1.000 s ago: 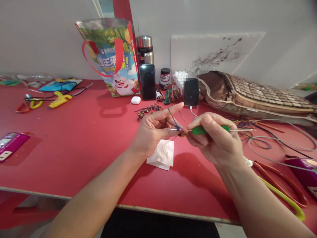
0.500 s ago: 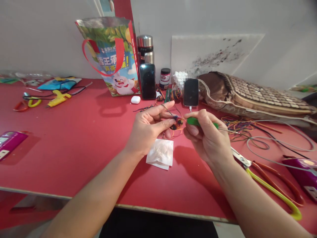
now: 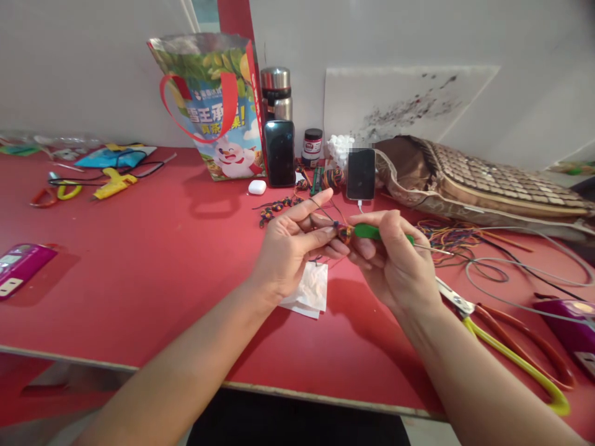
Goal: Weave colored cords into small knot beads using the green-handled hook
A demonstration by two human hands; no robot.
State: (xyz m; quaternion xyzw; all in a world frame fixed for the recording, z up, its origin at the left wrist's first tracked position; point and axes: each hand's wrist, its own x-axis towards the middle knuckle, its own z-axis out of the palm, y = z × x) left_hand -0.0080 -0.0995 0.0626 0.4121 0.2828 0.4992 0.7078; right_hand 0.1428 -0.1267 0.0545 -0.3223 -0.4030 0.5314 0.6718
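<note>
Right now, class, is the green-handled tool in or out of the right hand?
In. The right hand grips the green-handled tool: green shows either side of the thumb; a metal shaft juts out.

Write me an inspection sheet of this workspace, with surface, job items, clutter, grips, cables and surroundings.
Surface: red tabletop.
Job's things: knotted cord piece, green-handled tool.
Clutter: scissors, loose cords, yellow glue gun, white paper.
Grips: left grip pinches the cord piece; right grip holds the tool.
Cables: white cable plugged into the phone; gray cable at right.
Surroundings: pale wall, printed bag standing before it.
</note>
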